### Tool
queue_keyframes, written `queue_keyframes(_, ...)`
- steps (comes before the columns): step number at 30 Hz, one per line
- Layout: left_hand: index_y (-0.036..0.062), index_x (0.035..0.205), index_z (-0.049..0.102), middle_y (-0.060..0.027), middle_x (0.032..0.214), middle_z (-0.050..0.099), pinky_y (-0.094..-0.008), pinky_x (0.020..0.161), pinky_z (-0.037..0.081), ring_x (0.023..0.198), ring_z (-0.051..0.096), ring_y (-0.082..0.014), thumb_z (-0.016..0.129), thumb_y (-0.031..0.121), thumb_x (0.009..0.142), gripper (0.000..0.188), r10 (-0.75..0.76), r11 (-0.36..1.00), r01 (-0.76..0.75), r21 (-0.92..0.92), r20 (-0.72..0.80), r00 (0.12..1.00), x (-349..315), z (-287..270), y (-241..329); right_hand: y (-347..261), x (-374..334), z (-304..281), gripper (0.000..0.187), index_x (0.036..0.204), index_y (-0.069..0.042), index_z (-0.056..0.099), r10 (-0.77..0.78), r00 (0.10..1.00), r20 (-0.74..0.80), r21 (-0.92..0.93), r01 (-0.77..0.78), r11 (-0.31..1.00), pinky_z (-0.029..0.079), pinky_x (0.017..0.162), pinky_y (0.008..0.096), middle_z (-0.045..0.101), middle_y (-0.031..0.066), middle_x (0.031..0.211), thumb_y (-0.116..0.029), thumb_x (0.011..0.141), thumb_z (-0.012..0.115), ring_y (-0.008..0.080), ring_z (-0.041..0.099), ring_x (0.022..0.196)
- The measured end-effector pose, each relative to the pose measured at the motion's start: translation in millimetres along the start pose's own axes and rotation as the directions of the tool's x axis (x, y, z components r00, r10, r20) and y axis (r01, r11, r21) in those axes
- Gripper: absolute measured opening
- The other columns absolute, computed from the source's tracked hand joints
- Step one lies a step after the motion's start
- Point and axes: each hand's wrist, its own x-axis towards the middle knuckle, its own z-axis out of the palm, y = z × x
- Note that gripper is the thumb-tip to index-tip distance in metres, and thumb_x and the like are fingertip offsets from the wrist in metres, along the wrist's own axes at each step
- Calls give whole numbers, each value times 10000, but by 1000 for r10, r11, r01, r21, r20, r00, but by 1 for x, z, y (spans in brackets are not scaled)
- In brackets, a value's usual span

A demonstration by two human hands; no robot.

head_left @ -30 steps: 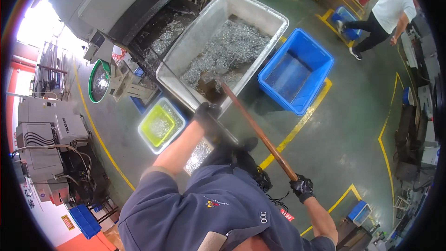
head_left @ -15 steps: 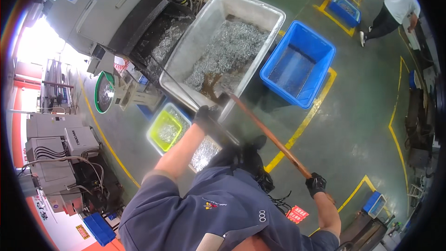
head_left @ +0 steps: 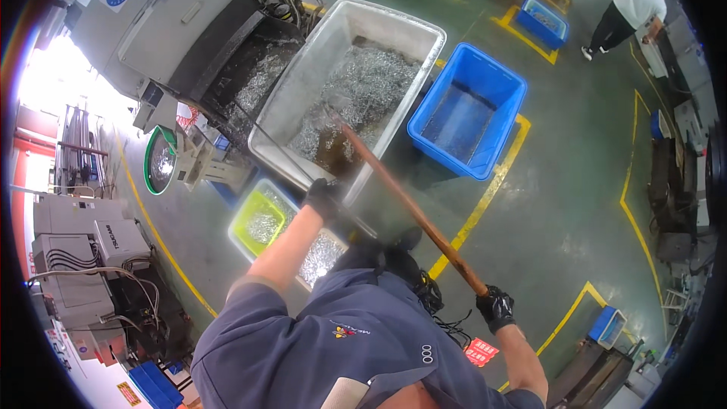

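My right hand, in a black glove, grips the near end of a long wooden handle. The handle slants up and left over the rim of a large whitish tub, and its far end meets the silvery metal shavings inside; whatever head it has is hidden or too blurred to tell. My left hand, gloved alike, is closed around a thin metal rod beside the tub's near left corner. Brownish bottom shows in the tub's near part, where the shavings are thin.
A blue tub stands right of the whitish one. A grey machine with a dark chute of shavings stands left. Nearer are a yellow-green basket and a green-rimmed round container. A person in white is at far right.
The wooden handle's far end has moved up and left, deeper into the tub over the shavings. My right hand has moved forward and left with it. My left hand keeps its hold on the rod.
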Motion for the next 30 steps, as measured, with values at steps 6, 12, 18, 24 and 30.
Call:
queue_keyframes(6,-38,986,632,-188,916,694,-445,771,569,754,657,-369,455,288,885,385,-97,995,91,52,133,986,19,-21,25,61,38,57,267,937,-120,693,25,999,31,-92,-22,995,528,766,449,699,152,889,-336,792,631,348,671,854)
queue_keyframes(12,-46,1020,616,-194,927,688,-437,786,574,785,666,-356,473,313,894,406,-87,981,36,192,264,961,42,-28,43,30,35,35,275,902,-111,697,25,999,23,-20,-24,1000,530,751,429,698,152,852,-340,757,650,331,677,827)
queue_keyframes(18,-45,1036,577,-197,878,674,-426,751,580,762,660,-357,460,319,911,401,-110,991,115,-63,69,992,-8,-19,-8,-6,42,28,324,934,-124,704,-161,986,34,32,160,987,533,713,427,687,133,733,-384,759,622,332,674,722)
queue_keyframes(24,-47,1053,590,-197,914,688,-434,762,570,784,651,-367,439,308,905,413,11,973,-64,224,233,973,9,-38,14,-13,31,-3,293,920,-139,713,-142,986,-82,2,142,990,531,772,448,696,158,882,-370,790,590,352,670,842)
queue_keyframes(30,-48,1057,612,-198,935,692,-438,784,567,793,655,-369,464,294,881,413,-114,972,55,231,251,961,23,-50,33,68,58,37,250,911,-118,707,-20,1000,-13,-88,19,996,536,772,428,699,159,855,-315,766,655,338,678,848)
